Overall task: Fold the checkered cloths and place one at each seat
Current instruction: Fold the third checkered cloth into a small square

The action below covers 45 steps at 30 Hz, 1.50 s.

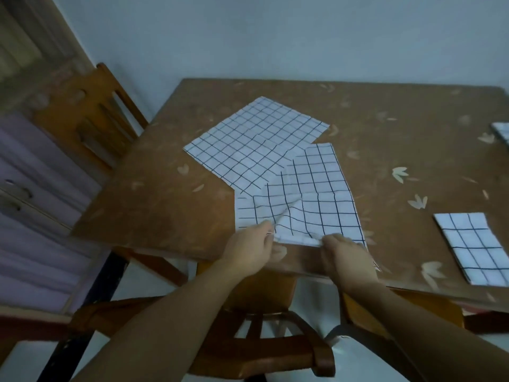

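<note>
Both hands work the near cloth [311, 205], a white fabric sheet w/ dark grid lines, lying rumpled at the front edge of the brown leaf-patterned worktop [154, 205]. The left hand [248, 249] pinches its near-left edge, fingers curled onto the fabric. The right hand [347, 260] pinches the same near edge further right. The fabric bunches in a ridge between the 2 grips. Its far part overlaps the far cloth [256, 139], a 2nd white grid-lined sheet spread flat and skewed, nearer the middle of the worktop.

Step in hand, as I read it: 1st fold of the near cloth. To do it well:
- Pull the 2 grips apart to tension the edge and kill the ridge.
- Lift clear of the far cloth so it doesn't drag.
- Carry the near edge over to the far edge, matching corners and grid lines before pressing the crease.

A folded cloth [471, 249], same fabric in a neat rectangle, sits at the right by the front edge. A 2nd folded cloth [501, 135] shows partly at the far right. So prob 2 done, 2 left.

A brown wooden chair [91, 114] stands at the left side, and a front chair [261, 334] sits below the hands
</note>
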Motion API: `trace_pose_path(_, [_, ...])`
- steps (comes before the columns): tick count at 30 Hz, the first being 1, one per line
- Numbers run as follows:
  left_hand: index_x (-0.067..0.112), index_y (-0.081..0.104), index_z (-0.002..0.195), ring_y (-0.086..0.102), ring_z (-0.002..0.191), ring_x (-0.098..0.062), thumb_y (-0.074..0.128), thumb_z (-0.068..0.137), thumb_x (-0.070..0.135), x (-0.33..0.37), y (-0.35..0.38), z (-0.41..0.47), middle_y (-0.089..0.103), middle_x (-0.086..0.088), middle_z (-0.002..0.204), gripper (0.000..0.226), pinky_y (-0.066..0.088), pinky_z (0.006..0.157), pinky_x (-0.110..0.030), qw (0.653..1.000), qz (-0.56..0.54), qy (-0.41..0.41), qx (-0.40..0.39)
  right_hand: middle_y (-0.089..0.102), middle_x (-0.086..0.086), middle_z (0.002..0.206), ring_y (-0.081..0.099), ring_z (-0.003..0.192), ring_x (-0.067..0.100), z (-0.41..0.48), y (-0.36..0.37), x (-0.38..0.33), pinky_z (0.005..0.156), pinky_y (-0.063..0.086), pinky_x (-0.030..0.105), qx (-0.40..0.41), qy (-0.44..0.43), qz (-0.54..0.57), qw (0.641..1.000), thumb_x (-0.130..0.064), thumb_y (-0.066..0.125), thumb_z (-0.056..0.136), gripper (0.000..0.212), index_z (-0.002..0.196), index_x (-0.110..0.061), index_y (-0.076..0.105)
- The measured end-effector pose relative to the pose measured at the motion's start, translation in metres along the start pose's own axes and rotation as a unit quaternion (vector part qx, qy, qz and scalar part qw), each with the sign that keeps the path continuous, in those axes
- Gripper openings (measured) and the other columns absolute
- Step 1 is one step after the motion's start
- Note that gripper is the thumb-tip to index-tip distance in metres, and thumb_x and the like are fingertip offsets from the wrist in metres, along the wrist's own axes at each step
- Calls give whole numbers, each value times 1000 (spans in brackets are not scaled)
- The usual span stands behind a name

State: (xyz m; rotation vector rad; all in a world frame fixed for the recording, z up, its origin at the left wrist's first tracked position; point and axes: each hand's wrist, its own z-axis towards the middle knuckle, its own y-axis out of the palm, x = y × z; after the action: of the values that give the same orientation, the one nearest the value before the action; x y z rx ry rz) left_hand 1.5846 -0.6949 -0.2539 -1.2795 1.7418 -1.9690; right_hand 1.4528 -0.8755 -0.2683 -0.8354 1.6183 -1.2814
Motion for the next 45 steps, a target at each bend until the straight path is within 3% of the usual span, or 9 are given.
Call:
trace_pose_path(4, [23, 52, 107, 49, 64, -16, 41, 101, 30, 28, -44, 11, 51, 8, 71, 14, 36, 57, -32, 999, -43, 25, 18, 47, -6, 142, 52, 122, 23, 16, -49, -17, 98, 38, 41, 24, -32, 59, 997, -40, 58, 91, 56, 142, -25, 41])
trace_pose_path(8, [32, 54, 105, 59, 77, -19, 52, 96, 42, 54, -83, 17, 64, 2, 84, 14, 52, 73, -41, 991, -100, 45, 78, 61, -1, 86, 63, 93, 29, 48, -100, -51, 70, 38, 34, 63, -59, 6, 996, -28, 48, 95, 14, 84, -24, 56])
trace_pose_path(14, [27, 64, 118, 62, 100, -10, 84, 69, 37, 30, -124, 15, 66, 8, 110, 54, 51, 87, -28, 958, -227, -75, 157, 58, -8, 67, 56, 66, 13, 60, -194, -44, 57, 39, 27, 83, -151, 116, 978, -18, 60, 90, 17, 74, -22, 66])
trace_pose_path(22, [16, 75, 96, 71, 85, -15, 78, 80, 29, 27, -132, 32, 76, 0, 90, 21, 55, 76, -29, 950, -288, -100, 61, 65, -8, 61, 58, 55, 3, 57, -253, -16, 54, 46, 19, 110, -46, 425, 897, -18, 68, 88, 16, 73, -13, 69])
trace_pose_path(28, [15, 72, 97, 71, 88, -27, 70, 88, 28, 41, -131, 47, 76, -5, 92, 15, 55, 80, -43, 887, -445, -123, 24, 65, 0, 110, 62, 98, 18, 77, -240, 19, 84, 49, 34, 252, 48, 351, 900, -37, 75, 79, 43, 116, -20, 61])
trace_pose_path(33, [23, 71, 97, 65, 108, -33, 73, 73, 48, 25, -101, 72, 73, -5, 110, 34, 47, 98, -56, 804, -547, -230, 40, 46, 11, 140, 40, 133, 28, 79, -195, 7, 114, 22, 53, 359, -43, 43, 931, -29, 69, 78, 65, 138, -18, 46])
trace_pose_path(36, [18, 65, 114, 63, 110, -31, 72, 75, 48, 18, -87, 85, 69, -9, 116, 50, 49, 97, -53, 775, -575, -260, 32, 52, 13, 137, 44, 132, 30, 80, -153, -6, 114, 18, 57, 337, -154, -67, 926, -20, 70, 76, 56, 129, -16, 55])
trace_pose_path(41, [14, 59, 100, 64, 86, -30, 59, 95, 30, 1, -64, 107, 66, -12, 97, 17, 54, 77, -42, 736, -591, -329, 21, 68, 6, 114, 62, 114, 28, 69, -71, -20, 111, 19, 56, 172, -245, -142, 944, -19, 75, 65, 29, 94, -17, 72])
trace_pose_path(45, [9, 60, 120, 65, 100, -35, 58, 94, 34, -15, -43, 123, 67, -17, 113, 36, 53, 89, -47, 744, -567, -354, 14, 37, 4, 152, 30, 142, 26, 62, -14, -16, 116, -4, 54, -52, -76, -154, 984, -44, 38, 91, 57, 143, -20, 43])
